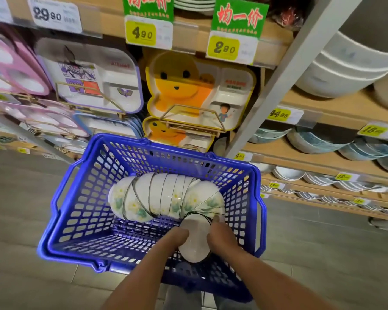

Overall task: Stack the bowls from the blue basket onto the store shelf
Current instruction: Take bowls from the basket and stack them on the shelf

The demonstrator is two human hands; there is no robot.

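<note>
— Wooden shelf (323, 162) beyond the basket (81, 220): any of ours up yet?
— Can't tell. The bowls (166, 195) lie nested inside the basket. Left hand (177, 239) and right hand (220, 238) clasp the near end. Nearly everything remains.

Bright even store light; wide-angle bending at edges; left trays (14, 63) motion-blurred.

Blue basket (81, 198) open on top; left and near floor bare, free for reach. Curved row of nested bowls (166, 195) blocks middle and right. Mesh walls close sides. Shelf post (285, 72) stands just beyond right corner
</note>
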